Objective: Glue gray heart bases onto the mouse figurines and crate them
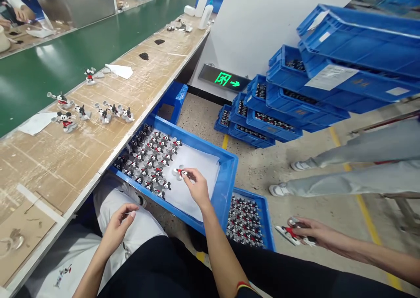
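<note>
My right hand (pixel 197 186) pinches a small mouse figurine (pixel 179 172) in red, black and white between thumb and fingertips. It holds the figurine over the white sheet (pixel 197 158) lining a blue crate (pixel 229 169). Rows of similar figurines (pixel 152 158) fill the crate's left part. My left hand (pixel 118 226) hovers above my lap, fingers loosely curled with a gap to the thumb, and nothing shows in it. At the lower right, another person's hand (pixel 306 231) grips a larger figurine (pixel 292 233) with red on it.
Several loose figurines (pixel 103 113) stand on the wooden bench (pixel 85 153) beside a green conveyor belt (pixel 59 75). A second filled crate (pixel 267 219) sits lower right of the first. Stacked blue crates (pixel 361 40) rise at right, near a standing person's legs (pixel 354 158).
</note>
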Available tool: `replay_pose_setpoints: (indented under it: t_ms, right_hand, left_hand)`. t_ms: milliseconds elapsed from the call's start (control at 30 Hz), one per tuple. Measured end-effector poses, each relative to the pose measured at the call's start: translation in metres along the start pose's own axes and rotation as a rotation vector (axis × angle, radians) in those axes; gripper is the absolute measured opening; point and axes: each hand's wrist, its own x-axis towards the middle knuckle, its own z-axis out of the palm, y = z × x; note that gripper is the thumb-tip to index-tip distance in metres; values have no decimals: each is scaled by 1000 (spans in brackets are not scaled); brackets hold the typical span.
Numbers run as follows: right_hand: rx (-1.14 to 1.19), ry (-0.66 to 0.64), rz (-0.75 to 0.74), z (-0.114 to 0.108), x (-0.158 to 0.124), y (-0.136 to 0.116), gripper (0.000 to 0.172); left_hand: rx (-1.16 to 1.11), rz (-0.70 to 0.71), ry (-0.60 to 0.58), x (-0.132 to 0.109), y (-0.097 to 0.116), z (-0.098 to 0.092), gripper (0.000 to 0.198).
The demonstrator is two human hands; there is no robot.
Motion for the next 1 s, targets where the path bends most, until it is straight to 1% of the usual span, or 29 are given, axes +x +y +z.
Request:
replay_pose_setpoints:
  t_ms: [100, 167, 233, 400, 567, 700, 767, 833, 867, 933, 1000]
  right_hand:
    - [-62, -32, -10, 16, 19, 34, 23]
    - [-98, -62, -12, 29, 21, 50, 23]
    - [-128, -88, -17, 40, 19, 61, 25]
    - [-182, -160, -39, 55, 14, 72, 27]
    - [-203, -216, -39, 58, 15, 75, 28]
    - [-195, -259, -32, 55, 16, 78, 27]
    - [-191, -263, -22, 55, 17, 80, 27]
    - [-186, -259, -13, 55, 18, 83, 26]
    - [-181, -258, -10, 55, 18, 85, 26]
    - [-165, -260, -8, 55, 17, 89, 27]
    - [-143, -265, -8, 56, 15, 92, 29]
  left_hand:
    - [-25, -21, 18, -2, -9, -4, 38]
    - [-34, -26, 28, -5, -12, -6, 39]
    - [-42, -30, 38, -7, -15, -7, 40]
    - [-60, -45, 49, -9, -17, -10, 39]
    - [-26, -33, 43, -8, -10, -14, 37]
    - [-19, -22, 37, -7, 9, -21, 35]
    - [-6, 8, 35, -5, 22, -29, 34]
    - [17, 68, 66, 1, 38, -40, 32]
    - [29, 109, 104, 6, 47, -46, 31]
    - [62, 207, 231, 23, 66, -58, 29]
    - [130, 311, 383, 50, 86, -69, 28]
